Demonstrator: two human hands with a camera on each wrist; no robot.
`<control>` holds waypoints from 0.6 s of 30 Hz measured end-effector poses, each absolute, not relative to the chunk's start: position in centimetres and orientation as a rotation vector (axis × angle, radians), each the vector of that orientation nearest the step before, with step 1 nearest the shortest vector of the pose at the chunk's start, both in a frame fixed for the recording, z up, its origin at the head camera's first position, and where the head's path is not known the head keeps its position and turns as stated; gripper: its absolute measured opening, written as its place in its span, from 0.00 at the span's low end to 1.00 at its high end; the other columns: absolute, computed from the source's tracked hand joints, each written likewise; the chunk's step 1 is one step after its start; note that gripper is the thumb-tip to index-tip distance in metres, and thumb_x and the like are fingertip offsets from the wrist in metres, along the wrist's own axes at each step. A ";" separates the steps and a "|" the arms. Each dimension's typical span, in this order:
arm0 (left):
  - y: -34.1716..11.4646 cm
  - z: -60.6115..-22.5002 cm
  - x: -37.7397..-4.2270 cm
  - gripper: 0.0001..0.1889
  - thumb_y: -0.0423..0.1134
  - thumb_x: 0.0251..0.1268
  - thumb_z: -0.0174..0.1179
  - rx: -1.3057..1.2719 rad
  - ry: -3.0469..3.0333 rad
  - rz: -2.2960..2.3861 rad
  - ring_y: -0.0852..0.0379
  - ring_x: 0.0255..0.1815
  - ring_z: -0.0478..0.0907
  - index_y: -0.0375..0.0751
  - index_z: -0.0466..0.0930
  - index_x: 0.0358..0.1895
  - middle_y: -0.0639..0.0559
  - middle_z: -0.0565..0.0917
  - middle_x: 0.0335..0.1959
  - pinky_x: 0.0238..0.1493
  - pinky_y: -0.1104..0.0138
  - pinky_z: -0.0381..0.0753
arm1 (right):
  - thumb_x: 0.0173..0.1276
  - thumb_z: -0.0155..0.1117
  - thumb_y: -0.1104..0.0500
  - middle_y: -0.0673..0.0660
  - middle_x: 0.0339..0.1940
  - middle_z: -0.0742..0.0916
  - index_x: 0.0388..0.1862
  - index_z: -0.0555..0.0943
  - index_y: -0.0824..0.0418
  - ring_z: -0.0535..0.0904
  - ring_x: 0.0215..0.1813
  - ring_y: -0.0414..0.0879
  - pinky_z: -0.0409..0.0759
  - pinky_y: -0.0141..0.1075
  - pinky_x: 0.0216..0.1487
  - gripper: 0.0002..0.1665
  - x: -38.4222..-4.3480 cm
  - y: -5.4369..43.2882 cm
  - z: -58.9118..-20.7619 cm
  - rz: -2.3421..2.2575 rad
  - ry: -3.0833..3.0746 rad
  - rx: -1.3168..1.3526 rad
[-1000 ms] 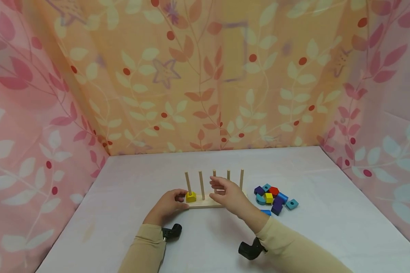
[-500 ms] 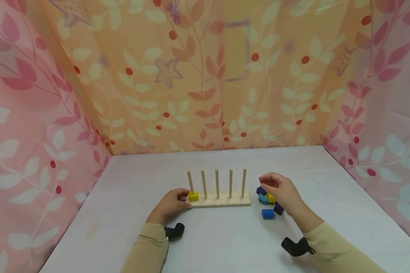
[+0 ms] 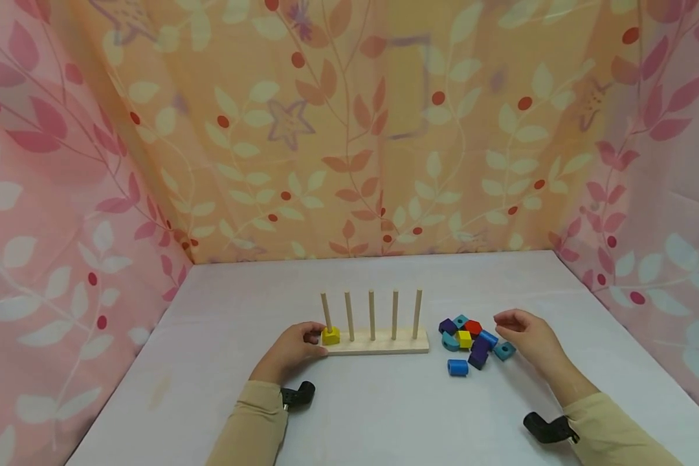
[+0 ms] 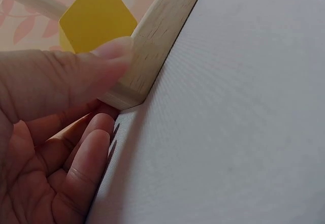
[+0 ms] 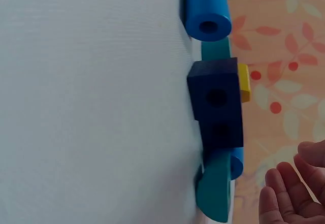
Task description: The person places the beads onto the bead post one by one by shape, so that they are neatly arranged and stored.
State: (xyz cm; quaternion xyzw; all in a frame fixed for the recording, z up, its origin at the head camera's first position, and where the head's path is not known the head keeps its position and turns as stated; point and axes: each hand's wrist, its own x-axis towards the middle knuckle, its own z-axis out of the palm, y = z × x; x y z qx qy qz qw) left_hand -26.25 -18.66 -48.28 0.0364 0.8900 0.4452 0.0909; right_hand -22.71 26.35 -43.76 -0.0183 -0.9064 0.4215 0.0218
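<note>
My left hand (image 3: 291, 349) grips the left end of a wooden peg board (image 3: 378, 347) with several upright pegs. In the left wrist view the thumb (image 4: 111, 59) lies against the board's end, beside a yellow hexagonal block (image 4: 96, 23), with the other fingers curled near the tabletop. That block is on the leftmost peg; the other pegs are bare. My right hand (image 3: 532, 340) hovers, fingers loosely bent and holding nothing, just right of a pile of coloured blocks. Nearest to it is a teal block (image 3: 504, 351). Purple blocks (image 5: 216, 99) with holes show in the right wrist view.
The pile also has a red block (image 3: 473, 327), a yellow block (image 3: 463, 339) and blue cylinders. One blue cylinder (image 3: 457, 367) lies apart in front. White cloth (image 3: 384, 408) covers the table, with patterned curtains (image 3: 326, 162) at the back and sides.
My right hand has moved right, from before the pegs, across the pile to its right side. A blue cylinder in front now shows fully. My left hand stays on the board.
</note>
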 end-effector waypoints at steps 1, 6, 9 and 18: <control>-18.7 -48.3 -26.2 0.26 0.39 0.43 0.72 0.117 2.651 1.319 0.55 0.42 0.72 0.43 0.77 0.51 0.53 0.78 0.42 0.46 0.59 0.71 | 0.66 0.57 0.54 0.64 0.49 0.80 0.53 0.73 0.65 0.76 0.48 0.55 0.76 0.45 0.48 0.21 -22.8 26.3 -44.0 1.311 -2.819 -0.058; -18.6 -48.1 -26.2 0.26 0.39 0.44 0.71 0.142 2.658 1.316 0.56 0.42 0.72 0.43 0.76 0.51 0.53 0.78 0.43 0.46 0.60 0.72 | 0.65 0.59 0.57 0.64 0.48 0.80 0.53 0.74 0.65 0.76 0.48 0.55 0.76 0.45 0.48 0.20 -23.0 25.5 -44.5 1.345 -2.847 -0.043; -18.6 -48.1 -26.2 0.26 0.40 0.44 0.71 0.155 2.661 1.306 0.56 0.42 0.73 0.44 0.76 0.51 0.53 0.78 0.43 0.47 0.60 0.72 | 0.64 0.61 0.59 0.64 0.47 0.81 0.52 0.75 0.66 0.77 0.46 0.54 0.76 0.45 0.48 0.19 -23.0 24.8 -44.6 1.372 -2.857 -0.019; -18.8 -48.2 -26.2 0.26 0.40 0.44 0.72 0.158 2.686 1.287 0.57 0.42 0.73 0.44 0.77 0.51 0.54 0.78 0.43 0.47 0.59 0.72 | 0.59 0.65 0.60 0.57 0.39 0.83 0.44 0.77 0.65 0.78 0.38 0.46 0.79 0.39 0.41 0.15 -23.6 22.6 -44.6 1.328 -2.884 -0.013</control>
